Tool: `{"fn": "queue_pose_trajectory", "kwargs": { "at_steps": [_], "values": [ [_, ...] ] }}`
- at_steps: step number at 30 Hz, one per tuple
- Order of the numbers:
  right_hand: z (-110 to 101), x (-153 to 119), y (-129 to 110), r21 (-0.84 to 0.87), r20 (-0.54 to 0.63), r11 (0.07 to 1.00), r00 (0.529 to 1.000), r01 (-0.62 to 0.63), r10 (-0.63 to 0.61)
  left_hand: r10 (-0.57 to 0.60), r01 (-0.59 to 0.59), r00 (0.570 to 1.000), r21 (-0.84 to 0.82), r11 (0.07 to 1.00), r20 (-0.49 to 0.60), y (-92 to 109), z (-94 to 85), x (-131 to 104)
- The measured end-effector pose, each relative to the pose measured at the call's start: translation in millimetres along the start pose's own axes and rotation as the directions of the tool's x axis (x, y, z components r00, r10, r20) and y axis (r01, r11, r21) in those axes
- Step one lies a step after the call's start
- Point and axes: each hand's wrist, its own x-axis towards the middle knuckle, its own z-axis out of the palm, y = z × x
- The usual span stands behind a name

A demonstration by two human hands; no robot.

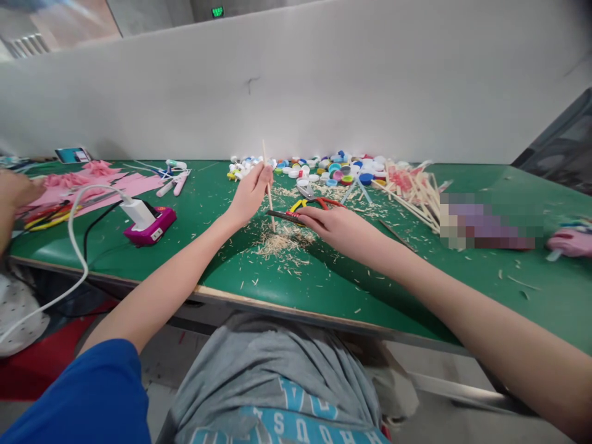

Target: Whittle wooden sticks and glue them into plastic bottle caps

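Upright in my left hand is a thin pale wooden stick, gripped near its upper half. Its lower end reaches down to a heap of wood shavings on the green table. My right hand is closed around a knife with a dark blade, which lies across the stick and seems to touch it. The fingers cover most of its handle. Just behind that hand lie pliers with red and yellow handles.
Many coloured bottle caps lie along the white partition. Loose wooden sticks are to the right. At left stand a purple power socket with a white cable and pink paper, near another person's hand.
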Motion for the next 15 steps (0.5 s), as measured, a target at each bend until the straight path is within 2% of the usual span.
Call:
{"fn": "queue_pose_trajectory", "kwargs": {
  "at_steps": [5, 10, 15],
  "values": [
    [-4.9, -0.1, 0.0, 0.077, 0.053, 0.997, 0.999, -0.015, 0.011, -0.018, 0.018, 1.0, -0.002, 1.0, -0.022, -8.3, -1.4, -0.4],
    [-2.3, -5.3, 9.9, 0.027, 0.194, 0.999, 0.981, -0.03, 0.024, -0.02, 0.02, 0.999, -0.01, 1.0, -0.037, -10.9, -2.0, -0.6],
    [1.2, -6.9, 14.3, 0.03, 0.161, 0.999, 0.987, 0.024, -0.029, -0.013, 0.012, 1.0, -0.019, 1.0, -0.021, -8.3, -0.8, -0.9]
  ]
}}
